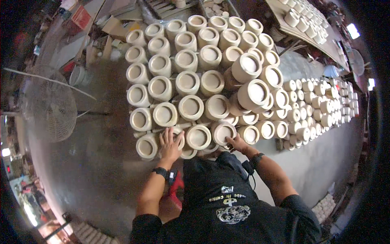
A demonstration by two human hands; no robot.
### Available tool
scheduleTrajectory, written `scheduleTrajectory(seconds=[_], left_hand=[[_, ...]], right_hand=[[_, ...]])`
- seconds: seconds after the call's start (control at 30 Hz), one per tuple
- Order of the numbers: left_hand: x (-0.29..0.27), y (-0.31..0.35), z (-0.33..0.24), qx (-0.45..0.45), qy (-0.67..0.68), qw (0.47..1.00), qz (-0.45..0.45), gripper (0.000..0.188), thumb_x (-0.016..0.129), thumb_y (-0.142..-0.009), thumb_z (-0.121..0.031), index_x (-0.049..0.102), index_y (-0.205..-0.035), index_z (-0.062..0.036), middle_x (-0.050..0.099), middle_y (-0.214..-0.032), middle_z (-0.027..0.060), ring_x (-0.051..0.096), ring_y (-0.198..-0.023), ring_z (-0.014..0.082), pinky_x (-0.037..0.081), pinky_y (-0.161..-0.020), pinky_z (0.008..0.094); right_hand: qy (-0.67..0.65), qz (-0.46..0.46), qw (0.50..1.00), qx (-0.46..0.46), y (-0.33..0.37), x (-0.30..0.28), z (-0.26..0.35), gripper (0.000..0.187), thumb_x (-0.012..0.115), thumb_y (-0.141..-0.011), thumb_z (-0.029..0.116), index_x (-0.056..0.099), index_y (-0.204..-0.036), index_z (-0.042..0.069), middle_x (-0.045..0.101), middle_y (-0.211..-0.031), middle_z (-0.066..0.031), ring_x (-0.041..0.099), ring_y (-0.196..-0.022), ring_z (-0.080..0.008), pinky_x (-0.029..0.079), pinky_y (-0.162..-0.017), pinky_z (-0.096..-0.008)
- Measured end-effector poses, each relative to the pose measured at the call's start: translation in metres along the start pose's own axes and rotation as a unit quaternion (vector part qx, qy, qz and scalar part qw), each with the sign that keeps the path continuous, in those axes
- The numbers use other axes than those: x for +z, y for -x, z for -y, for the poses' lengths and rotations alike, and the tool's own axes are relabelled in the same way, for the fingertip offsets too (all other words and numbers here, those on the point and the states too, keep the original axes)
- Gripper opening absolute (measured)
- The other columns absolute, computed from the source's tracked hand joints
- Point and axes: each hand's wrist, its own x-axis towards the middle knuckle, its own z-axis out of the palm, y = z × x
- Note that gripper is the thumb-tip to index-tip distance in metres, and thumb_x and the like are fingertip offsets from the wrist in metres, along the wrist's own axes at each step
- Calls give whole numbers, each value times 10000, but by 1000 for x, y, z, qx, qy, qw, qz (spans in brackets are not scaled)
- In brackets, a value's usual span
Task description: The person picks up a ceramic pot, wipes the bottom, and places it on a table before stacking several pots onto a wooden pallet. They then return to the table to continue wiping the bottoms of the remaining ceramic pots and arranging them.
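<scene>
**Hands on the front row of unfired clay pots**

While a floor fan (50, 107) is standing well left of the stacked clay pots (191, 81), the left hand (170, 143) is lying flat, fingers spread, on a front-row pot (178, 138). Right of it, the right hand (237, 143) is touching another pot's (223, 132) rim, fingers curled; its grip I cannot tell.

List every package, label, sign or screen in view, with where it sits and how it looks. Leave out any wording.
Red box: far upper left, beside the stacked clay pots; boxy, red with a pale panel.
Cardboard pieces: upper left next to it; flat, tan.
Printed patch: on the person's black shirt, bottom centre; pale lettering and a round emblem.
No screens or signs can be made out.
</scene>
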Motion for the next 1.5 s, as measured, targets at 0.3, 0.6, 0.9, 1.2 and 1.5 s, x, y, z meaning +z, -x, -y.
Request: scheduleTrajectory(seconds=[0.3,0.6,0.9,1.2,1.5], left_hand=[[-10,-2,-40,18,34,999,-23,1121,827,-600,-498,260,-1524,-212,158,-1560,270,82,-1462,455,49,-1137,667],[-8,-59,-122,86,5,996,35,1233,837,-575,-546,152,-1557,-250,81,-1576,288,70,-1464,459,60,-1128,677],[-5,-39,-100,17,-31,999,14,1197,885,-561,-362,214,-1541,-211,307,-1439,314,277,-1362,498,168,-1163,573],[13,-42,-88,19,-11,999,29,1183,875,-573,-356,204,-1535,-200,207,-1481,376,214,-1373,548,151,-1163,583],[13,-39,-83,32,22,999,37,1223,880,-561,-348,167,-1542,-184,94,-1517,369,136,-1407,537,142,-1158,593]], right_hand=[[261,-351,893,-103,-14,-64,-33,871,733,-801,473,336,-1376,-46,525,-1196,-259,558,-1081,-382,465,-964,-467],[320,-410,843,-136,-19,-99,125,1189,842,-662,439,121,-1495,-7,301,-1444,-333,320,-1355,-457,305,-1137,-461],[274,-459,825,-185,-9,-93,135,1214,901,-585,337,171,-1468,-65,310,-1449,-325,335,-1350,-438,309,-1132,-448],[238,-425,849,-203,-15,-106,128,1219,896,-563,329,188,-1458,-98,385,-1401,-312,364,-1324,-422,323,-1126,-433],[214,-374,869,-243,81,-106,73,1201,881,-552,304,198,-1457,-92,354,-1430,-271,370,-1353,-363,325,-1131,-410]])
